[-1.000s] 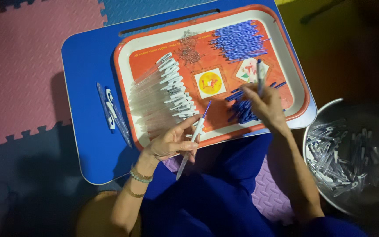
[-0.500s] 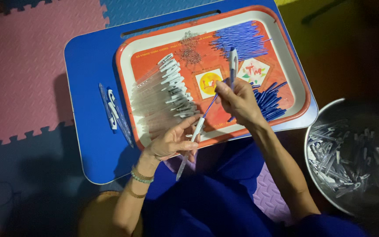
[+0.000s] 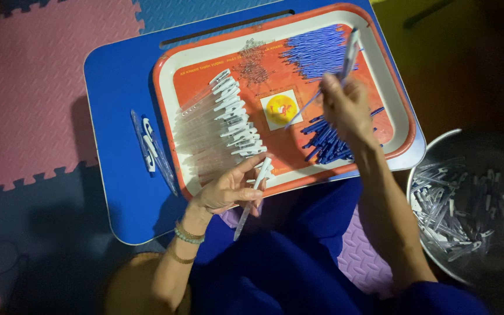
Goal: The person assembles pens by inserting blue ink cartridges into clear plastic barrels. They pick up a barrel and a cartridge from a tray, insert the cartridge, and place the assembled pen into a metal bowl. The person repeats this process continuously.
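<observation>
Pen assembly, mid-batch by the look of it. Left hand (image 3: 224, 189) has its fingers clamped on a clear pen barrel with white clip (image 3: 252, 195), just off the near rim of the orange tray (image 3: 205, 70). Right hand (image 3: 345, 108) is raised over the tray, fingers pinched on a second barrel (image 3: 350, 52) and a thin blue refill (image 3: 304, 111) that points down-left from the fingertips.

Done so far, I'd judge: metal basin (image 3: 427, 181) right of the right wrist holds a good heap of pens.

Left: a long row of empty barrels (image 3: 223, 131) just beyond the left fingers, blue refill piles (image 3: 316, 49) and small blue parts (image 3: 328, 143) around the right fingers, springs (image 3: 252, 61) further off. Plenty to go. Blue worktop (image 3: 118, 87) carries the tray.
</observation>
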